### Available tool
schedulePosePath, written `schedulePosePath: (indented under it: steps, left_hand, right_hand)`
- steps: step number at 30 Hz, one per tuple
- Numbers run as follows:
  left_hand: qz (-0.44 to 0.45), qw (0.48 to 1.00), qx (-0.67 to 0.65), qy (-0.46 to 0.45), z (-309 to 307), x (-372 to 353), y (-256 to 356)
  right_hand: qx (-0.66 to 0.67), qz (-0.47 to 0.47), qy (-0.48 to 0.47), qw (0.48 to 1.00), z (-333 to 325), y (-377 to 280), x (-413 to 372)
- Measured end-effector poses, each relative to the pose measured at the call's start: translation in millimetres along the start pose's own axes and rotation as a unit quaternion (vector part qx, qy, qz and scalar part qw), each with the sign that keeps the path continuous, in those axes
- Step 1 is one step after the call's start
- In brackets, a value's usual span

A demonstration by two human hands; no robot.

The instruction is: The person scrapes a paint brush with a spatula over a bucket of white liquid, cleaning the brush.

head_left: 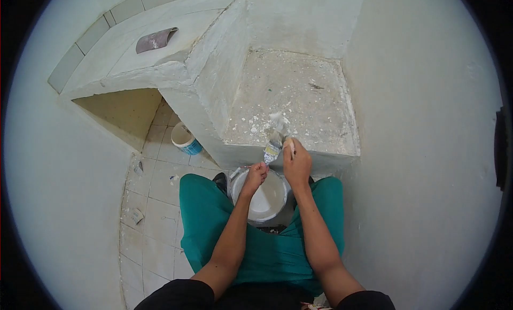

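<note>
My left hand (255,179) is closed around the lower end of a paint-spattered paintbrush (273,149), whose whitened tip points away from me over the ledge. Close beside it, my right hand (298,163) grips a tool with a pale handle (292,145). The far end of that tool meets or overlaps the brush, and its kind cannot be made out. Below both hands, between my knees, stands a bucket (284,207) with white paint or a similar liquid inside.
A low ledge (299,96) strewn with white flakes lies ahead. A curved brown piece (156,40) rests on the higher slab at left. Beneath that slab, a small white and blue bucket (187,139) stands on the tiled floor (160,208). A wall (417,149) rises close on my right.
</note>
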State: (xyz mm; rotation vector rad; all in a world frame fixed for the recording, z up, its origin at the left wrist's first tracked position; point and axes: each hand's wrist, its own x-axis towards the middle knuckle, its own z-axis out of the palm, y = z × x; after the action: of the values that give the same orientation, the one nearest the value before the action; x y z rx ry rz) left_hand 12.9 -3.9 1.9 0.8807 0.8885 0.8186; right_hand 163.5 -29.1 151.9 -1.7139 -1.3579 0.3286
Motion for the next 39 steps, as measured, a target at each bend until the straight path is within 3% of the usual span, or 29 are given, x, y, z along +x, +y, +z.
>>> schedulePosePath:
  steps: [2, 5, 10, 16, 20, 23, 26, 29, 39]
  left_hand:
    - [-0.002, 1.0, -0.015, 0.023, -1, -2, -3]
    - [-0.004, 0.998, -0.043, 0.053, -1, -2, -5]
    - [0.004, 0.998, -0.019, 0.052, 5, -4, 1]
    - [-0.033, 0.981, -0.172, 0.083, 34, -36, -10]
    - [-0.054, 0.972, -0.193, 0.123, 49, -67, -13]
    - [-0.077, 0.971, -0.181, 0.134, 53, -75, -10]
    - [-0.046, 0.978, -0.165, 0.12, 51, -69, -14]
    - [-0.046, 0.98, -0.154, 0.119, 48, -65, -12]
    - [-0.061, 0.976, -0.169, 0.119, 45, -64, -1]
  right_hand:
    - [0.009, -0.049, 0.073, 0.996, 13, 15, 2]
    - [0.012, -0.046, 0.086, 0.995, 14, 26, 15]
    - [-0.028, -0.045, 0.031, 0.998, 19, 43, 7]
    - [-0.055, -0.046, 0.021, 0.997, 13, 47, -19]
    - [-0.079, -0.026, -0.016, 0.996, 14, 44, -48]
    - [-0.091, -0.041, 0.007, 0.995, 24, 46, -63]
    - [-0.1, -0.041, 0.003, 0.994, 29, 50, -72]
    - [-0.156, -0.011, -0.066, 0.986, 37, 63, -79]
    - [-0.142, 0.004, -0.033, 0.989, 37, 73, -81]
